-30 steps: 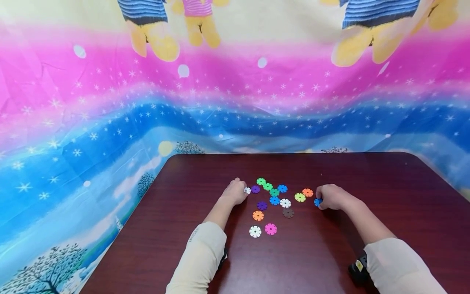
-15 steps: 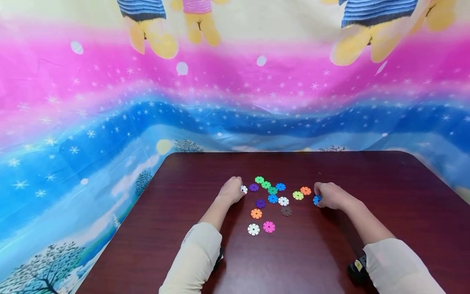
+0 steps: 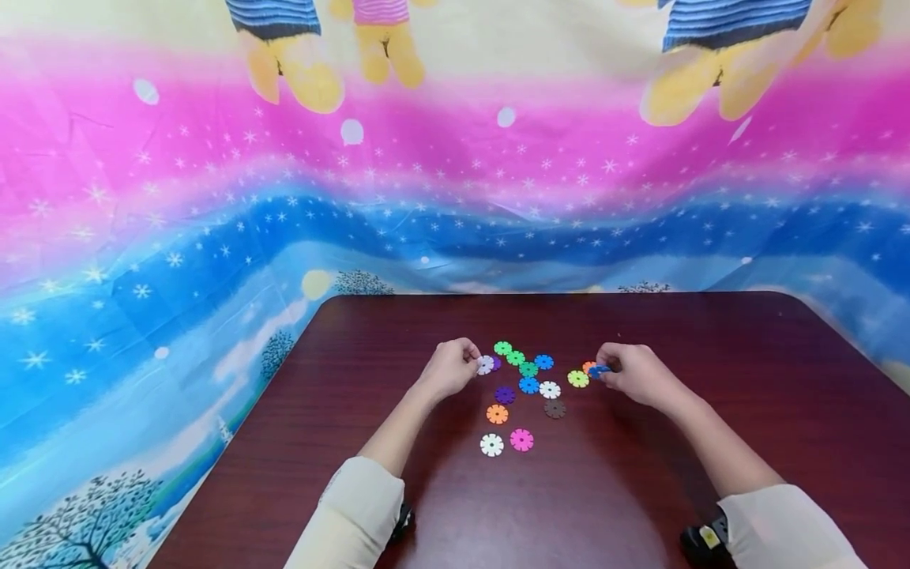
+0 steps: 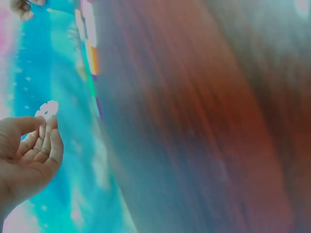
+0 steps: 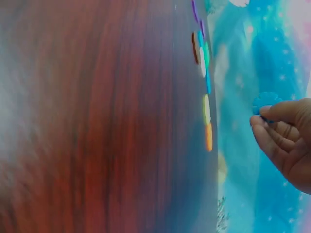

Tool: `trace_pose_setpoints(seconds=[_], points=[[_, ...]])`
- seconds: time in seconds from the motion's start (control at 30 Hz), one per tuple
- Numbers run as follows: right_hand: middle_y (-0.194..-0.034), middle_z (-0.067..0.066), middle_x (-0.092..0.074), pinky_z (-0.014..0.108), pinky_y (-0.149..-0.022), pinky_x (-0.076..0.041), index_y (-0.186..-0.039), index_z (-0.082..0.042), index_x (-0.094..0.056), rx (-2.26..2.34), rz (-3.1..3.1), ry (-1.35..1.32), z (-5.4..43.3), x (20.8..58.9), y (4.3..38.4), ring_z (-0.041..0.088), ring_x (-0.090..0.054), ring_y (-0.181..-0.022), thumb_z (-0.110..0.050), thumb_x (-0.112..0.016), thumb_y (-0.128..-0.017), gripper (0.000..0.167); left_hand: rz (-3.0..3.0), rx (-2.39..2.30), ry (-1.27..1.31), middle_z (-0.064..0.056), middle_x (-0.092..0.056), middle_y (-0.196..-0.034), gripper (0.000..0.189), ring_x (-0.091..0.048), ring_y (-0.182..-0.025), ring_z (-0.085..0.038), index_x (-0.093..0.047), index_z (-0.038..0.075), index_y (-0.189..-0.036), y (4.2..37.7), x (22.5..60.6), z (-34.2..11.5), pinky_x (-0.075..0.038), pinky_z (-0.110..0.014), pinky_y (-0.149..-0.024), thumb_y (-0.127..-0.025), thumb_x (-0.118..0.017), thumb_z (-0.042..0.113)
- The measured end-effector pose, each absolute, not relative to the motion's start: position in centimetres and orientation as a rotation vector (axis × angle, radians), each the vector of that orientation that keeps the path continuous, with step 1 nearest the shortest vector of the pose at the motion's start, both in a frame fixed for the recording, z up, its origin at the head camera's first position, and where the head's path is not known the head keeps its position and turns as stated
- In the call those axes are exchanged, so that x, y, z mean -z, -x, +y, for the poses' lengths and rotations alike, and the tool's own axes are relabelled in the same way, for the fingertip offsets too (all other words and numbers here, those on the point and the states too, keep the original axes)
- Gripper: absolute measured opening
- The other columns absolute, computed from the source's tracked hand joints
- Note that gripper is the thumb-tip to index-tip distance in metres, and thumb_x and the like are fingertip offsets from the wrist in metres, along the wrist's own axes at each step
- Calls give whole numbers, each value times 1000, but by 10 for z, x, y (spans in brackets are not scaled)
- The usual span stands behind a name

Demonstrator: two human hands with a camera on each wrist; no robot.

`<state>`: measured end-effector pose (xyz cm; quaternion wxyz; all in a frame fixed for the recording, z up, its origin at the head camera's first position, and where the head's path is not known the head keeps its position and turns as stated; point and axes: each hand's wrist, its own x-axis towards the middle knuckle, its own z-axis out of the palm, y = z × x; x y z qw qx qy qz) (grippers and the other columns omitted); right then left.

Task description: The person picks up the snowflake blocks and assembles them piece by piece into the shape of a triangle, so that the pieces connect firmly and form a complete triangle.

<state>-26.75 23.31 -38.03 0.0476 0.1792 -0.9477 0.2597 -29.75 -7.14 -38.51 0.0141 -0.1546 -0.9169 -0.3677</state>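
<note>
Between thumb and fingertips, my left hand (image 3: 449, 368) pinches a white notched plastic disc (image 4: 47, 109), lifted above the table. In the head view this disc partly covers a purple disc (image 3: 497, 363). My right hand (image 3: 637, 374) pinches a blue notched disc (image 5: 266, 102), also raised off the table. From the head view it looks tilted and overlaps part of an orange disc (image 3: 588, 367). A lime-yellow disc (image 3: 578, 379) lies just left of it.
On the dark red-brown table (image 3: 611, 506), several flat discs lie between the hands, including a green disc (image 3: 528, 369), a brown disc (image 3: 554, 408) and a pink disc (image 3: 522, 440). A printed cloth (image 3: 455, 197) hangs behind the far edge.
Both hands have lifted their discs off the table and moved inward. The white disc went right toward the purple one, the blue disc left toward the orange one. The other discs stay put.
</note>
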Motion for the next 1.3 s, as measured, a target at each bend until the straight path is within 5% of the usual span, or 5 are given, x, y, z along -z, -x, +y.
trace_pose_setpoints(seconds=[0.37,0.67,1.07,1.3], points=[[-74,-5,-57,27,-55,-45,-83,-13,-60,-895,-2618,-672,197,371,243,12,-50,-65,3,-69,-78,19,-2708,1608,377,-12,-64,-72,5,-62,-61,-20,-62,1,-86,260,360,-51,-49,-24,-52,-87,-62,5],[-79,-1,-61,30,-58,-52,-82,-12,-63,-947,-2418,-729,177,370,233,11,-52,-66,7,-74,-71,25,-2574,2162,279,-12,-64,-75,14,-66,-68,-23,-60,-8,-96,243,351,-39,-55,-38,-69,-86,-62,2],[-80,-7,-61,28,-59,-54,-82,-14,-63,-1006,-2315,-772,166,366,224,9,-57,-71,11,-73,-70,29,-2447,2396,257,-12,-63,-78,13,-63,-63,-13,-59,-10,-96,238,346,-34,-53,-23,-59,-87,-59,-1],[-81,-5,-61,23,-58,-53,-82,-12,-63,-986,-2327,-732,165,366,222,10,-56,-69,12,-73,-69,29,-2472,2379,236,-13,-64,-78,11,-64,-64,-16,-60,-8,-92,236,347,-34,-54,-27,-62,-86,-61,0]])
